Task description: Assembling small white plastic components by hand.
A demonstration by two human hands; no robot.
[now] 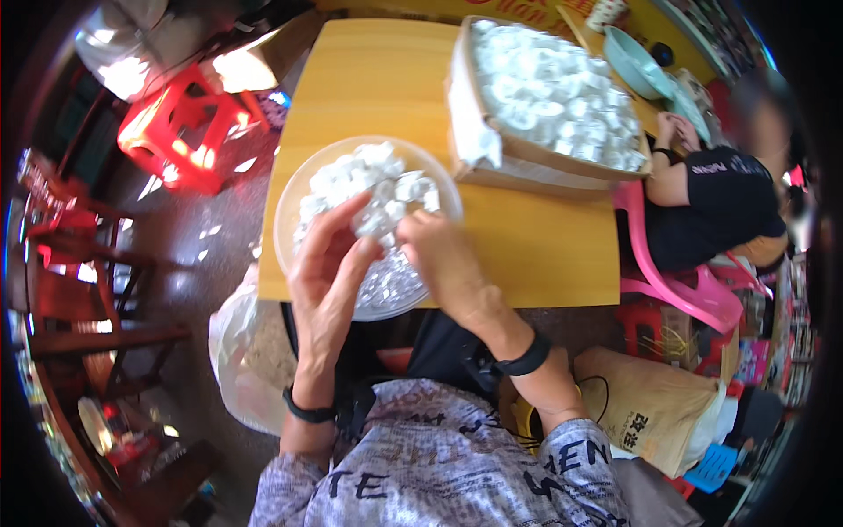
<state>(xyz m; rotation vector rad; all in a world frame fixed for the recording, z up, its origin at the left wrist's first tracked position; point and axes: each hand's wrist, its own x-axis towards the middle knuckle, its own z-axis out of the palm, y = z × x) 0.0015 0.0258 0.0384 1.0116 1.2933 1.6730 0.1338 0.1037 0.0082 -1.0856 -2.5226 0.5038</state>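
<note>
A round translucent tub stands at the near left part of the yellow table. White, cube-like pieces fill its far part, and shiny clear pieces lie in its near part. Over the tub, my left hand curves its thumb and index finger around a small clear plastic piece. Close by on the right, my right hand is closed in a pinch beside that piece. Whatever lies between its fingertips is hidden.
A cardboard box heaped with whitish clear pieces stands on the table, far right. Beyond it sits another person, near a pink chair. A red stool is at left; a plastic bag and brown sack flank me.
</note>
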